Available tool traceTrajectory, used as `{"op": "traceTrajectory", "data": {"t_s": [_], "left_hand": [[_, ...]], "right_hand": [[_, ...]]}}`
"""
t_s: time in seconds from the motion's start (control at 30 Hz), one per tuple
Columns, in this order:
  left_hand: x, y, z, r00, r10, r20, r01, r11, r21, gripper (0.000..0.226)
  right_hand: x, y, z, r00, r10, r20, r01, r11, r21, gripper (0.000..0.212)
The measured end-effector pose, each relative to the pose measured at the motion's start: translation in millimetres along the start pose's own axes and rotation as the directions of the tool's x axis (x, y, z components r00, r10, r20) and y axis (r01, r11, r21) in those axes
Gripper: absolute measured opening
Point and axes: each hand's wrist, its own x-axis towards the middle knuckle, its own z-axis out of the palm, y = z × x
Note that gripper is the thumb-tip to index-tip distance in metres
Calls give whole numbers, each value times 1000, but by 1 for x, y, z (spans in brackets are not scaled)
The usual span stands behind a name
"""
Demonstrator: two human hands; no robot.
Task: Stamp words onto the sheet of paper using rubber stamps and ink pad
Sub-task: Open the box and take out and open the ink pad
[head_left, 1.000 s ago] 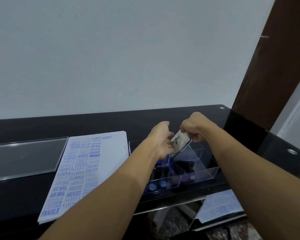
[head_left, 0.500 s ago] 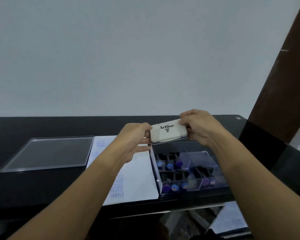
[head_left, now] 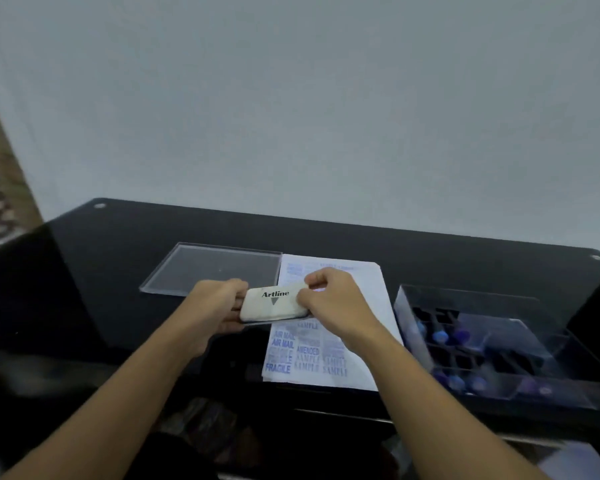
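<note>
Both hands are on the ink pad [head_left: 274, 304], so I take this for the opening step: the case looks shut, with its lid and "Artline" lettering facing up, and no stamp is out yet. The left hand [head_left: 215, 306] grips the pad's left end, fingers curled under and around it. The right hand [head_left: 329, 303] pinches the pad's right end, thumb and curled fingers on the lid's edge, as if about to prise it up. The pad is carried in the air between the two hands, not resting on anything that I can see.

The next move, as I judge it, calls for the left hand to steady the base while the right hand lifts the lid. Then the pad needs a flat spot on the black table [head_left: 118, 271] close by, and a stamp must be fetched.

Counting: one ink pad. One sheet of paper [head_left: 371, 292] lies under and beyond the right hand, already printed with blue words; whether more sheets lie beneath it I cannot tell. One clear flat panel [head_left: 215, 268] lies just beyond the left hand. One clear divided box [head_left: 520, 398] stands well out to the right of the right hand. It holds the rubber stamps [head_left: 440, 337], which show as several blue and purple knobs, too blurred to count surely.
</note>
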Motion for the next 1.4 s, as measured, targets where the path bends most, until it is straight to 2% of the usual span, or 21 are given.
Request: {"op": "traceTrajectory", "data": {"t_s": [0.1,0.2,0.43,0.53,0.73,0.93,1.13,1.27,1.4], "left_hand": [[9,-6,-21,996,-17,-85,19,1000,14,21],[20,-10,-37,992,-16,-128,23,998,52,19],[35,-22,-54,987,-12,-163,31,993,115,25],[37,-26,-55,986,30,-162,-4,988,156,15],[35,-31,-54,980,113,-161,-56,946,321,18],[36,-38,-54,972,177,-152,-106,915,389,23],[35,-41,-57,957,242,-162,-146,879,453,22],[33,-40,-56,947,268,-178,-154,864,480,20],[33,-39,-57,943,278,-183,-155,855,495,20]], "right_hand": [[-4,1,24,991,-41,127,55,992,-111,41],[-1,1,40,978,-54,202,83,987,-140,46],[-2,-2,57,965,-112,238,173,952,-252,36],[-3,-5,59,961,-146,235,214,931,-297,36],[-4,-11,55,959,-147,241,232,898,-373,38],[-2,-5,52,952,-118,282,230,885,-405,40],[8,11,50,937,-134,322,255,894,-368,63],[11,17,51,934,-160,320,268,905,-330,63],[15,20,49,932,-168,320,269,913,-306,54]]}}
